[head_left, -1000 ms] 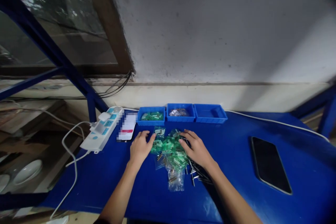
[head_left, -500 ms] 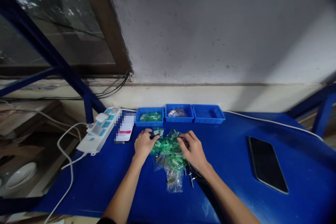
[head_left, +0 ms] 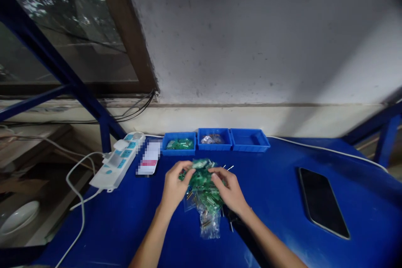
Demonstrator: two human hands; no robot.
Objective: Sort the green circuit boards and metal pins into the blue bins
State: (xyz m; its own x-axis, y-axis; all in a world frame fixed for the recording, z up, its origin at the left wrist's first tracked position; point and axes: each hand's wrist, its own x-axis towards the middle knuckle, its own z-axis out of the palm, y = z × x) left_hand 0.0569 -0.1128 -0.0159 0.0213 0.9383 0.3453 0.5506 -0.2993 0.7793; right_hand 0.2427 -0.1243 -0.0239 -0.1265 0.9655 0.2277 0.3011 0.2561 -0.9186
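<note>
**Loose green parts: light, small, easy to scatter**

Your left hand and right hand cup the pile of green parts from either side, fingers curled onto it, in the middle of the blue table, just in front of 3 blue bins. The pieces look small, stiff and light, with metal pins that could snag or bend; I judge they will slide apart under a sideways push. Clear bags lie under the near edge, soft and slippery. Take single pieces by the plastic body, not the pins. A phone lies well apart on your right; a power strip is at the left.
</note>
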